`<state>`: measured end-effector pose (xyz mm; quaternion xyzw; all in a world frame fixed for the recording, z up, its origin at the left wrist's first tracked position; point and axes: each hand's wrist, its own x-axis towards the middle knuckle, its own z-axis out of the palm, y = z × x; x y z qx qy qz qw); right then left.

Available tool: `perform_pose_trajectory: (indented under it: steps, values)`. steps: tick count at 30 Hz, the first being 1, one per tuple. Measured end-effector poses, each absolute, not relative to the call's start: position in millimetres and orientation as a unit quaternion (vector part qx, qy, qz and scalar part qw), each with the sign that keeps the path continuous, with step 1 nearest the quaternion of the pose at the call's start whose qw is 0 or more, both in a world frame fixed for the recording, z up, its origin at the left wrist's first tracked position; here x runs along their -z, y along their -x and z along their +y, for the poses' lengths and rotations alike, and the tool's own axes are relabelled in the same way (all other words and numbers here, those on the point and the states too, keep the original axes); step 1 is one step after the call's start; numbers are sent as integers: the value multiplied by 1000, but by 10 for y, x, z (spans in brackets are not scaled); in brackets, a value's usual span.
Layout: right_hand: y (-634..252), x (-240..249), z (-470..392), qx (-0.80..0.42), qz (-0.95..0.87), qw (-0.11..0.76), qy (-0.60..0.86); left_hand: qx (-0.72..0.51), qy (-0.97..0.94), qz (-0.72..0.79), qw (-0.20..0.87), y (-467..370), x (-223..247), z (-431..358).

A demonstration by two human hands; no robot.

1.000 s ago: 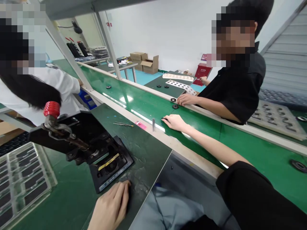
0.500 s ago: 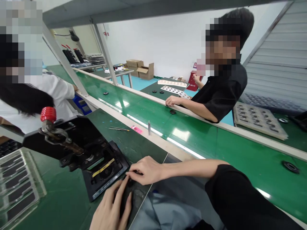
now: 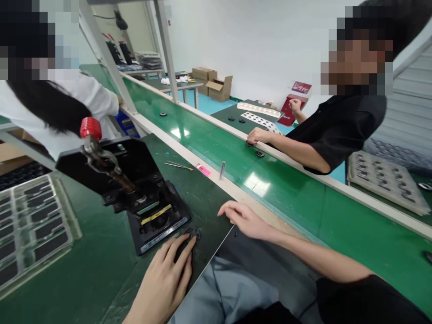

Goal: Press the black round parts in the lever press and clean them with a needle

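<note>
My left hand (image 3: 170,267) lies over the green table with its fingers stretched out, and its fingertips touch a flat black ring-shaped part (image 3: 196,232). My right hand (image 3: 245,219) hovers past the table's right edge, its fingers curled and pressed together; whatever they hold, if anything, is hidden. Just beyond the left fingertips stands a black clamp fixture (image 3: 162,227). It has a red-handled toggle clamp (image 3: 110,168) on its raised plate and a yellow strip (image 3: 156,214) across its bed.
Trays of dark flat parts (image 3: 47,220) lie at left. Tweezers (image 3: 178,165), a pink item (image 3: 203,169) and an upright metal pin (image 3: 222,171) sit towards the rail. Black rings (image 3: 259,154) rest on the green conveyor (image 3: 216,135). One co-worker (image 3: 334,121) reaches across; another (image 3: 91,92) sits left.
My right hand has come away from the left fingertips, moving right and apart from the black ring. My left hand stays at the ring, now more visible. The view has shifted.
</note>
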<state>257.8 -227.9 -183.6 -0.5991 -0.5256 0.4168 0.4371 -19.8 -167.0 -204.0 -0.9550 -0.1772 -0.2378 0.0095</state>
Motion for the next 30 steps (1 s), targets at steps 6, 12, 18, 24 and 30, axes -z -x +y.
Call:
perform_pose_trajectory:
  steps: [6, 12, 18, 24, 30]
  values:
    - [-3002, 1574, -1977, -327, -506, 553, 576, 246, 952, -184, -8, 198, 2041, -1731]
    - [-3105, 1299, -1440, -124, -562, 563, 594, 251, 947, -197, -47, 221, 2042, -1741]
    - [-3109, 1384, -1203, -72, -595, 527, 603, 253, 944, -202, -69, 230, 2032, -1751]
    - [-3158, 1411, -1227, -41, -600, 515, 611, 250, 947, -195, -54, 234, 2036, -1745]
    - [-3178, 1410, -1304, 1, -609, 506, 611, 256, 946, -192, -43, 233, 2040, -1741]
